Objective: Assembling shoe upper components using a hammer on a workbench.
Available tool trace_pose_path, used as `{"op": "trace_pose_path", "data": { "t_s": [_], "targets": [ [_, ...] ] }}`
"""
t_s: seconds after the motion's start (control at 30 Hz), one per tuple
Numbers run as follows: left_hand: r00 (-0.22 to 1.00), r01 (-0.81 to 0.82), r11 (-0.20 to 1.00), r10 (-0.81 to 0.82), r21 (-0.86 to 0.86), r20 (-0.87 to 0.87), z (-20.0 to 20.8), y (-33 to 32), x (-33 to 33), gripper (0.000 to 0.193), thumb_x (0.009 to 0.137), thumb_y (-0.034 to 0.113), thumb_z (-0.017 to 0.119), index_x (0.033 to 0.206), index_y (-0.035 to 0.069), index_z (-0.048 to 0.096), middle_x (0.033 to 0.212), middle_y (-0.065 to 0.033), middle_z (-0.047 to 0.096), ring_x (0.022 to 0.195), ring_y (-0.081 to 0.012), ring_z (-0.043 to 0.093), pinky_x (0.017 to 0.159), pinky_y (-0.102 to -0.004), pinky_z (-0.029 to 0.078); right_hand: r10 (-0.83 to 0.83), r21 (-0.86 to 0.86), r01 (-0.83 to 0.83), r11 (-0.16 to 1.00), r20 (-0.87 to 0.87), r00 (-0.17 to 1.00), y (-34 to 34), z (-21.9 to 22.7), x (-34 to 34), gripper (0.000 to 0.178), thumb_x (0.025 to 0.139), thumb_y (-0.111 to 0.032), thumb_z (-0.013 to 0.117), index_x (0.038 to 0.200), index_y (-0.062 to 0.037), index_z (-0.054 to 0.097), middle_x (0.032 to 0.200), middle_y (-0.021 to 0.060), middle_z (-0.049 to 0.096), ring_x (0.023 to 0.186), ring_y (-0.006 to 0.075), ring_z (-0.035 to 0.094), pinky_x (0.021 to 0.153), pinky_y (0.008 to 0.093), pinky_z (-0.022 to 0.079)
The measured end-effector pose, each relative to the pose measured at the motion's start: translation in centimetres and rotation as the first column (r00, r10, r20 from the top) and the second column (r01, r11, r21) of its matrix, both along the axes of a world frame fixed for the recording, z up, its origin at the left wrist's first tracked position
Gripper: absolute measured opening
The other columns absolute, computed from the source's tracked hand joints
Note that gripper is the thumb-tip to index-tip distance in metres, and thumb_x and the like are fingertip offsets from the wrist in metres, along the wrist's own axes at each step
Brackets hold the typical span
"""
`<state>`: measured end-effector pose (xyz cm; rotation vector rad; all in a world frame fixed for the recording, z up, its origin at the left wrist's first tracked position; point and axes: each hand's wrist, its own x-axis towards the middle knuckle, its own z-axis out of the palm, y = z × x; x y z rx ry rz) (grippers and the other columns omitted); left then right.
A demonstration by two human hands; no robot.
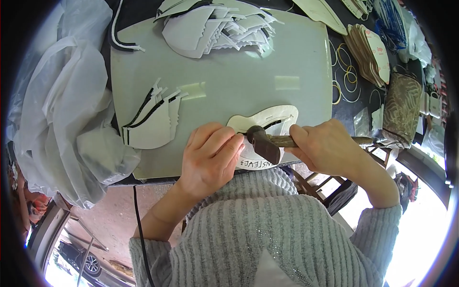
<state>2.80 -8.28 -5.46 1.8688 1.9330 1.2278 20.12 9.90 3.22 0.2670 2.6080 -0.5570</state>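
Near the table's front edge lies a cream, curved template (288, 113) with an opening. A flat white cut piece (249, 154) with a black strip shows in and below it, dark lettering along its near edge. My left hand (210, 155) is closed, fingertips pinched at the left edge of the white piece; what lies between them is partly hidden. Closed round a wooden handle, my right hand (321, 146) holds a hammer (264, 146). Its dark metal head is over the white piece, just right of my left fingertips; whether it touches cannot be made out.
White pieces with black strips (153, 122) lie left of my left hand; a larger pile (205, 31) sits at the back. Crumpled clear plastic (62, 105) covers the left side. At right are a template stack (368, 55), yellow rings (348, 71) and a patterned roll (402, 110).
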Motion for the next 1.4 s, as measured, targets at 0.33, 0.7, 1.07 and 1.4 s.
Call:
{"op": "trace_pose_path", "data": {
  "t_s": [0.33,0.7,1.07,1.4],
  "targets": [
    [0.998,0.005,1.000,-0.005,0.000,0.063,0.1,-0.2,-0.5,0.028,0.068,0.000,0.079,0.087,0.004,0.058,0.093,-0.0084,0.063,0.086,-0.0288,0.063,0.074,-0.0386,0.051,-0.057,0.053,0.055,0.997,0.044,0.997,-1.8,-0.3,-0.5,0.033,0.092,-0.033,0.065,0.087,-0.0038,0.051,0.061,0.0069,0.059,0.050,0.0282,0.059,0.043,0.0399,0.041],
    [0.995,-0.066,0.998,0.065,0.005,0.078,-0.1,-0.5,0.2,0.036,0.070,-0.001,0.080,0.091,0.004,0.050,0.093,-0.0139,0.061,0.082,-0.0332,0.062,0.070,-0.0399,0.051,-0.190,-0.045,0.187,0.981,-0.377,0.906,-2.4,-0.6,0.4,0.032,0.096,-0.031,0.058,0.084,-0.0029,0.051,0.059,0.0091,0.061,0.049,0.0284,0.061,0.043,0.0394,0.046],
    [0.996,-0.055,0.997,0.052,0.046,0.070,-0.4,-0.2,0.2,0.036,0.069,-0.001,0.079,0.093,0.002,0.051,0.095,-0.0123,0.062,0.077,-0.0297,0.061,0.064,-0.0367,0.051,-0.182,0.042,0.191,0.981,-0.160,0.970,-2.9,-1.6,0.0,0.032,0.096,-0.031,0.060,0.083,-0.0032,0.051,0.057,0.0098,0.059,0.048,0.0295,0.061,0.043,0.0397,0.045],
    [0.967,0.015,0.999,-0.023,-0.033,-0.255,0.3,-0.1,0.4,0.031,0.080,0.015,0.076,0.108,0.005,0.070,0.107,-0.0086,0.061,0.098,-0.0295,0.060,0.082,-0.0430,0.048,-0.415,-0.054,0.435,0.899,-0.419,0.807,-1.8,0.7,3.5,0.026,0.095,-0.021,0.063,0.082,-0.0033,0.049,0.052,0.0097,0.050,0.045,0.0305,0.057,0.042,0.0395,0.042]
  ]
}}
